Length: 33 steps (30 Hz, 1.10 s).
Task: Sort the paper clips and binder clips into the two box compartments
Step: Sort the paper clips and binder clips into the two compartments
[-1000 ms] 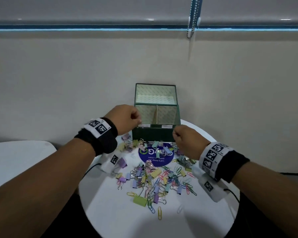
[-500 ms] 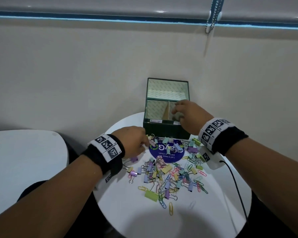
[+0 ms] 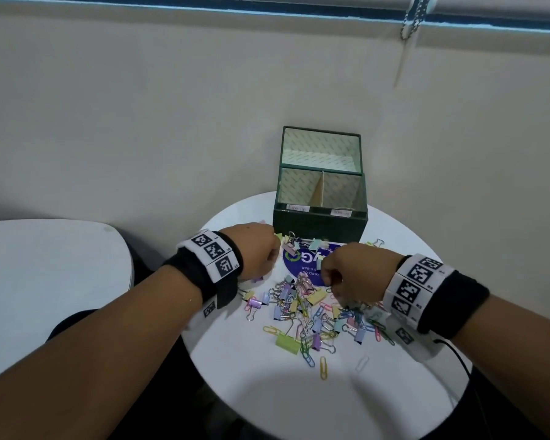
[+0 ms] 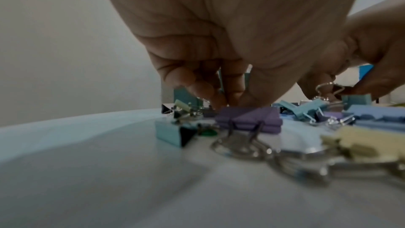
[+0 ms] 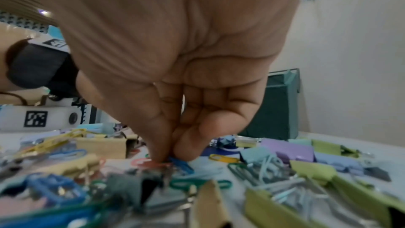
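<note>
Round white table (image 3: 267,392) against a plain beige wall, strewn with pastel binder clips (image 3: 294,300) and coloured paper clips (image 3: 323,367); dark green box (image 3: 319,222) at the far edge, lid up, two compartments split by a divider. Both hands down in the heap.

Left hand (image 3: 251,252) at the pile's left edge, fingers (image 4: 206,89) bunched narrow, tips touching a purple binder clip (image 4: 247,119) lying on the table; cannot tell whether actually gripped.

Right hand (image 3: 351,271) over the pile's right side, thumb and fingertips (image 5: 186,146) closed tight, pinching a blue paper clip (image 5: 181,165) down among the others.

Half a second ago: right hand up at the box's right compartment, now back down in the pile. Left hand still low at the same edge.
</note>
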Tool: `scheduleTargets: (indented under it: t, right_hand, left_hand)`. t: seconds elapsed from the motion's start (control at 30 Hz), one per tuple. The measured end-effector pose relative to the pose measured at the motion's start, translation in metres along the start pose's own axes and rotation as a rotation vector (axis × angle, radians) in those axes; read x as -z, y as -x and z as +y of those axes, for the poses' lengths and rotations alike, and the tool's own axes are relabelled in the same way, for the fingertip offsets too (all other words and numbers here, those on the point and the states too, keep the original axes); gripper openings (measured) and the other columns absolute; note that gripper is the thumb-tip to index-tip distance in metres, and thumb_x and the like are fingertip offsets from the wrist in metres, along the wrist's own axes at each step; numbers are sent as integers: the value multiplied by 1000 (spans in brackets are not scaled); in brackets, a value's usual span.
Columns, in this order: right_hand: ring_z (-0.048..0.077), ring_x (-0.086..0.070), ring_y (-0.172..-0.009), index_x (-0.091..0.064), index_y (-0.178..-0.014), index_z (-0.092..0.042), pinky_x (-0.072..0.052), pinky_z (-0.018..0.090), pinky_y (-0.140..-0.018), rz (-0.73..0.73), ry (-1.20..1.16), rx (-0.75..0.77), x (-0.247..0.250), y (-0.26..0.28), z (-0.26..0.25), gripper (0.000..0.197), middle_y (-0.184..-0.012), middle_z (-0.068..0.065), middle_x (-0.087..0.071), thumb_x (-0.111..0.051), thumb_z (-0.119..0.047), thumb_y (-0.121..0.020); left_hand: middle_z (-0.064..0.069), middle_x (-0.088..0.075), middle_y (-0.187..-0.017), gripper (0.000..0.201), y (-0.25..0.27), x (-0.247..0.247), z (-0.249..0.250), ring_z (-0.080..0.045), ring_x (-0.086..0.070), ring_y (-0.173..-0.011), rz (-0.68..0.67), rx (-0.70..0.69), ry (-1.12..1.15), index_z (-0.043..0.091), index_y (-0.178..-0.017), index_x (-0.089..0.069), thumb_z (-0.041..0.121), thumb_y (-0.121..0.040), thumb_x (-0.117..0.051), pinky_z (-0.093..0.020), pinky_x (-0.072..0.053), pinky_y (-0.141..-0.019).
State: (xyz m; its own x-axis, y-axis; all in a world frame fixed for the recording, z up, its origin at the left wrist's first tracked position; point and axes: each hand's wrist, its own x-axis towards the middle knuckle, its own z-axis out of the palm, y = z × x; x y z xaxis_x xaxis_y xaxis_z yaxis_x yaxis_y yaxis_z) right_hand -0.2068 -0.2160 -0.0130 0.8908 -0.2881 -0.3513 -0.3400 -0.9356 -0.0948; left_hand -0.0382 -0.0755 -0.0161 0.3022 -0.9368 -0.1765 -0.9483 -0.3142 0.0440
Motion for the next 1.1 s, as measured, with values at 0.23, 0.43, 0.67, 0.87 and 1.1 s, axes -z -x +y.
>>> scheduleTargets:
  t: [0.23,0.43,0.67,0.87,1.1]
  right_hand:
    - [14,-62,-85,-66,-91,-29,-57,32,-83,71,-112,17,3,2,5,17,-88,-11,-67,-66,-12,-88]
    - [13,-62,-86,-71,-103,-24,-54,24,-80,32,-79,41,-1,5,5,22,-92,-9,-69,-66,-8,-89]
    - [10,-64,-83,-70,-93,-29,-56,25,-77,75,-157,65,-3,5,8,25,-87,-14,-68,-60,-7,-88]
    - [20,-71,-75,-64,-99,-6,-62,27,-68,237,-1411,-57,9,12,23,16,-82,13,-70,-57,9,-95]
    - [5,-55,-62,-68,-91,-13,-42,17,-57,164,-714,-101,9,14,17,14,-75,-6,-65,-62,0,-89]
  left_hand:
    - [11,-63,-101,24,0,-2,-1,-14,-58,-93,54,-17,84,31,-109,-60,17,-90,-60,-23,-41,-73]
    - [10,-63,-98,30,-2,-3,0,-15,-63,-87,27,-15,80,32,-110,-59,10,-90,-57,-27,-54,-76]
    - [8,-61,-88,39,-5,-3,3,-19,-60,-85,-7,21,13,39,-99,-48,6,-82,-60,-39,-56,-83]
    - [6,-55,-90,44,-6,-10,6,-22,-62,-95,-6,19,-27,36,-124,-47,8,-90,-48,-37,-55,-81]
    - [5,-56,-91,43,-4,-9,6,-11,-54,-70,13,17,10,39,-125,-42,12,-93,-49,-28,-48,-61]
